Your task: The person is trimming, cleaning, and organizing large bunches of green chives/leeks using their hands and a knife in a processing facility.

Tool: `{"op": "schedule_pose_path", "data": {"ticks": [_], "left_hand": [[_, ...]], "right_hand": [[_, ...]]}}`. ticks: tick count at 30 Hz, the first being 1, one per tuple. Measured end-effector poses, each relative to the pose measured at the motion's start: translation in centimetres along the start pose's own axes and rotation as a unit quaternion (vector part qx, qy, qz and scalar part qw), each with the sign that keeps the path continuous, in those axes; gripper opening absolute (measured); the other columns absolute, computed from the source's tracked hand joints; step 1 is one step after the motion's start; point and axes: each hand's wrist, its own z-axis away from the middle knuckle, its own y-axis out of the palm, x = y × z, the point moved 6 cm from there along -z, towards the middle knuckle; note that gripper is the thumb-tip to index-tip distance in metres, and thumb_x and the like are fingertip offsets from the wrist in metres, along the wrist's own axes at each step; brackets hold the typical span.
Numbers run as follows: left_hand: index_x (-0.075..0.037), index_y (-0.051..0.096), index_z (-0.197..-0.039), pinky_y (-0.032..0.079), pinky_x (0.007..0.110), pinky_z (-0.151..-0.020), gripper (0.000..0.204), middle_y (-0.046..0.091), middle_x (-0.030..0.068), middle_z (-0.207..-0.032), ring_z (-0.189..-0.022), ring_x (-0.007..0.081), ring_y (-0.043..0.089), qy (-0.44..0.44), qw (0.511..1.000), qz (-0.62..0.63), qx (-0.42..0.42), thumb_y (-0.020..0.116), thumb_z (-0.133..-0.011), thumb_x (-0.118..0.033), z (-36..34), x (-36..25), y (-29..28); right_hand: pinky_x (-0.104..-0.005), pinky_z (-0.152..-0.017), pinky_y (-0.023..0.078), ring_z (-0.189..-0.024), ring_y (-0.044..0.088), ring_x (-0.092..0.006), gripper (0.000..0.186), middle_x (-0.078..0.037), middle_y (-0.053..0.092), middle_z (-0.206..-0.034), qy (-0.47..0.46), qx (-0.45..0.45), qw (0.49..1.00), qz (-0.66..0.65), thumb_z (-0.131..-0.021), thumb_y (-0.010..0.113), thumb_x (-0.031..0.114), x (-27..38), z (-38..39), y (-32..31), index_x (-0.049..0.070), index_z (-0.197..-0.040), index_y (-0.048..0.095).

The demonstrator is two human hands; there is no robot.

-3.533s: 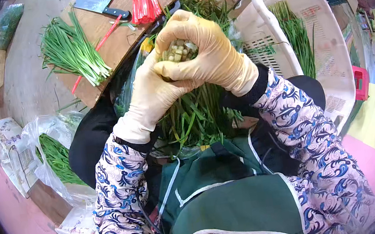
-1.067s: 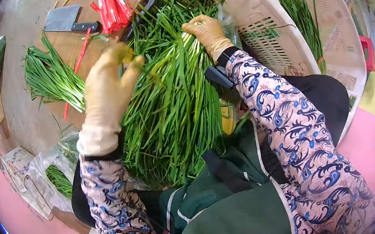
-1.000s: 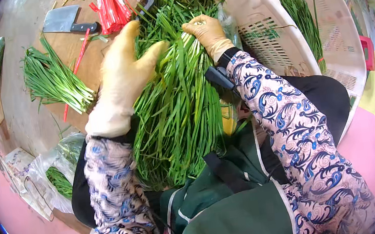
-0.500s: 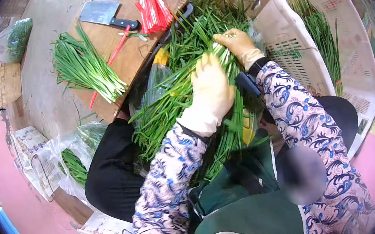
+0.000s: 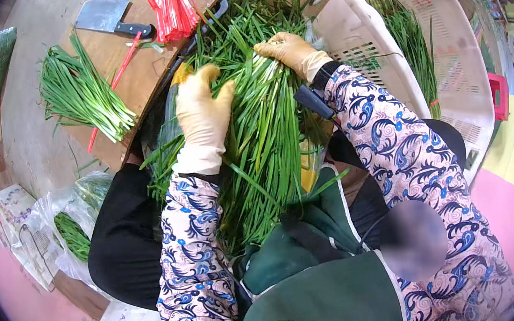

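Observation:
My right hand (image 5: 290, 52), in a pale rubber glove, is closed on the whitish stem ends of a bunch of garlic chives (image 5: 260, 134). Their long green leaves hang down toward my lap. Left of that bunch, my gloved left hand (image 5: 202, 116) is raised with thumb and fingers apart, and nothing shows in its grasp. A loose heap of chives (image 5: 246, 17) lies beyond and beneath both hands. On the wooden board (image 5: 149, 64) rests another bunch of chives (image 5: 84, 88), lying across a red strip (image 5: 123, 66).
A cleaver (image 5: 103, 14) with a black handle and a bundle of red strips (image 5: 173, 10) lie on the board. At right stands a white plastic crate (image 5: 375, 24) with tied chives (image 5: 405, 33) inside. Clear bags of greens (image 5: 72, 234) sit at left.
My left hand has moved left, away from the bunch, and its fingers have spread. My right hand still grips the stem ends. The view has shifted slightly right.

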Motion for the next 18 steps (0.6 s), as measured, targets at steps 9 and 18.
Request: {"op": "schedule_pose_path", "data": {"ticks": [9,18], "left_hand": [[0.004,0.048,-0.127,0.042,0.044,-0.098,0.047,0.056,0.0261,-0.120,-0.112,0.0417,0.053,0.101,0.984,0.144,-0.025,0.059,-0.081,0.003,2.4,-4.9,4.8],[-0.005,0.054,-0.126,0.045,0.041,-0.094,0.048,0.061,0.0157,-0.122,-0.111,0.0341,0.058,0.093,0.992,-0.008,0.089,0.066,-0.087,-0.030,2.3,-0.9,2.8]], "right_hand": [[-0.0279,-0.072,0.047,-0.080,0.057,-0.0132,0.049,-0.007,0.066,-0.088,0.004,-0.009,0.999,0.034,-0.077,0.079,0.043,0.8,0.5,0.6,0.000,-0.097,0.065],[-0.0294,-0.073,0.049,-0.080,0.061,-0.0174,0.051,-0.011,0.067,-0.090,-0.008,-0.017,1.000,0.025,-0.077,0.078,0.041,0.4,0.1,-0.2,-0.002,-0.100,0.065]]}}
